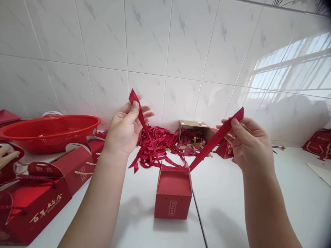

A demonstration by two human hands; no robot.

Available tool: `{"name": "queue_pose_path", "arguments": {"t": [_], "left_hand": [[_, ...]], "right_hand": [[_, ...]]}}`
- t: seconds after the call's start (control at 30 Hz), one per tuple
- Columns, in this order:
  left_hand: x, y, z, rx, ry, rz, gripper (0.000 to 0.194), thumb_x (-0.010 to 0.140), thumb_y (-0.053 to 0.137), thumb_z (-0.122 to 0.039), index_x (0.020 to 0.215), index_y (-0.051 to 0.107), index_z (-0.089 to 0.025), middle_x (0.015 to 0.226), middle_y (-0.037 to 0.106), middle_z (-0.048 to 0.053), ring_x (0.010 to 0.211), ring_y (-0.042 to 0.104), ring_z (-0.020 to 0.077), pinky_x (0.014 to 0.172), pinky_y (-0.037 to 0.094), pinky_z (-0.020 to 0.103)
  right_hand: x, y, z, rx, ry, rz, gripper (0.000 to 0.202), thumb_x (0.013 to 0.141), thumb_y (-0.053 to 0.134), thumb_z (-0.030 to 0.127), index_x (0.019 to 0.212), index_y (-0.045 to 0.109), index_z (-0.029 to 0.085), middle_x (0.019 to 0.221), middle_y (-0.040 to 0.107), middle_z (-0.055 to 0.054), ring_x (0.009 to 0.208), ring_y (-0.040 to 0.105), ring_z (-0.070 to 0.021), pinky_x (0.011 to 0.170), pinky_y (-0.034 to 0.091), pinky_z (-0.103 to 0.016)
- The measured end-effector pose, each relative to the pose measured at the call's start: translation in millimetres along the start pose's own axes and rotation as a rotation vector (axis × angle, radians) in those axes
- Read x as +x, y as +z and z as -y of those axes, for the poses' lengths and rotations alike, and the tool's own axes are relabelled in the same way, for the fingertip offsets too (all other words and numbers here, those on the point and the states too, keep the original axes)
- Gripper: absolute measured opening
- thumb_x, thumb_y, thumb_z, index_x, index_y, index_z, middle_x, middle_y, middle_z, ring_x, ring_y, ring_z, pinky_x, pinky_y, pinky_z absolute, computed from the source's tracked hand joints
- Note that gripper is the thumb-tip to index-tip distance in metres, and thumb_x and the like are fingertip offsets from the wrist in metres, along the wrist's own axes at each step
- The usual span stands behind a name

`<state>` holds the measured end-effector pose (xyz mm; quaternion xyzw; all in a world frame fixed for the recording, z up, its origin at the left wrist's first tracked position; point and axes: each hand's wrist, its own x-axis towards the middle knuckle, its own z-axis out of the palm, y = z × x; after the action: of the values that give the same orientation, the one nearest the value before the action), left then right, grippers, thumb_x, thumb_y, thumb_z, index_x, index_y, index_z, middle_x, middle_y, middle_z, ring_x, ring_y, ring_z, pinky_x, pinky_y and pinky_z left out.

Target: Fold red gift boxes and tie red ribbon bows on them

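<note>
A dark red ribbon runs up from the far side of a small red gift box in two slanting lengths. My left hand pinches one end between thumb and fingers, its other fingers spread. The opposite end is pinched in my right hand, at a slightly lower height. Both lengths look stretched out in a V above the box. The box stands on the white table, with gold lettering and two small holes on its near face. How the ribbon passes around or through the box top is hidden.
Loose red ribbons are heaped behind the box, beside an open cardboard box. A red plastic basin and larger red gift boxes crowd the left. Another person's hand shows there. Red bags stand far right, near the tiled wall.
</note>
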<state>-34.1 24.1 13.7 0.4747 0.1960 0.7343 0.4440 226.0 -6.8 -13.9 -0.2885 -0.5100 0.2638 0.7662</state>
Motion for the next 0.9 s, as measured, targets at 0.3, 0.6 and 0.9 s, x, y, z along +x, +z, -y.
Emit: {"name": "queue_pose_path", "arguments": {"t": [0.3,0.6,0.9], "left_hand": [[1,-5.9,3,0.041,-0.058,0.074,0.02,0.076,0.071,-0.035,0.074,0.059,-0.02,0.08,0.067,-0.003,0.086,0.068,0.0161,0.069,0.051,0.025],[-7,4.6,10,-0.01,-0.189,0.234,0.027,0.064,0.082,-0.033,0.072,0.061,-0.019,0.062,0.062,-0.006,0.059,0.062,0.0082,0.062,0.049,0.02],[-29,24.3,19,0.411,-0.286,0.514,0.036,0.071,0.077,-0.032,0.084,0.045,-0.021,0.062,0.066,-0.004,0.06,0.063,0.0129,0.06,0.046,0.024]], "right_hand": [[0,0,2,-0.042,0.011,-0.052,0.011,0.073,0.075,0.032,0.075,0.068,0.023,0.082,0.07,0.001,0.073,0.066,-0.014,0.07,0.058,-0.032],[-2,7,-3,0.03,0.075,0.067,0.02,0.072,0.076,0.035,0.079,0.064,0.02,0.073,0.069,0.001,0.066,0.068,-0.0139,0.061,0.056,-0.027],[-24,35,-12,-0.173,0.171,0.433,0.017,0.079,0.066,0.031,0.087,0.074,0.018,0.057,0.063,0.001,0.046,0.051,-0.0089,0.043,0.044,-0.022]]}}
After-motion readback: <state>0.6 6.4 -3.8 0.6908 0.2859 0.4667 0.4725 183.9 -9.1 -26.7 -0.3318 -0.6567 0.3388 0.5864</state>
